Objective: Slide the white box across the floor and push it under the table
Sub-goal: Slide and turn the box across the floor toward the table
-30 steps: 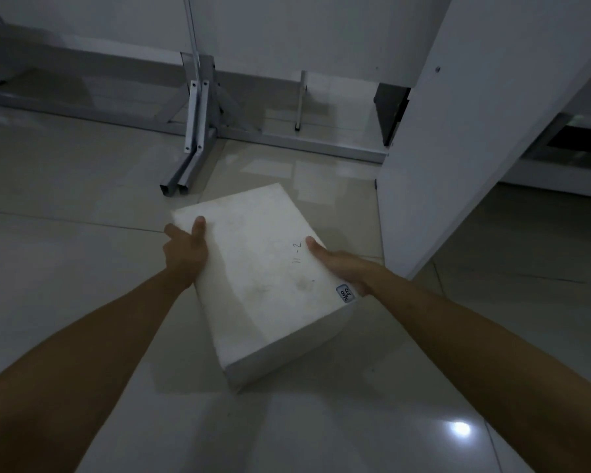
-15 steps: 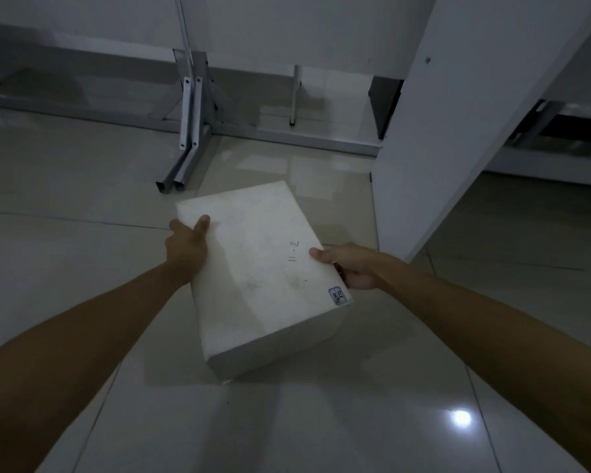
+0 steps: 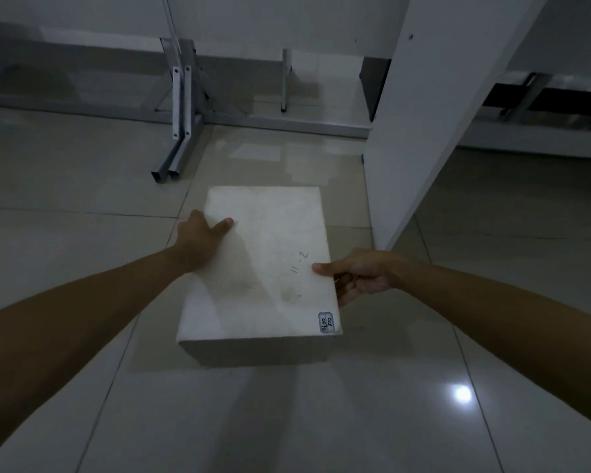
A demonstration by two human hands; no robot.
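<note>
The white box [image 3: 270,268] lies flat on the tiled floor in the middle of the view, long side pointing away from me, with "11-2" written on top and a small label at its near right corner. My left hand [image 3: 200,235] grips its left edge, thumb on the top face. My right hand [image 3: 359,274] holds the right edge, thumb on top and fingers down the side. The table [image 3: 434,97] shows as a white side panel right of the box, with its dark underside beyond.
Two grey metal legs [image 3: 176,141] of a frame stand on the floor just beyond the box to the left. A low metal rail [image 3: 287,122] runs along the back. A thin post [image 3: 285,80] stands behind it. Glossy floor tiles [image 3: 355,421] spread near me.
The box has turned from a diagonal lie to pointing straight away from me, and slid a little forward. Both hands stayed on its edges, the right one slipping nearer the near corner.
</note>
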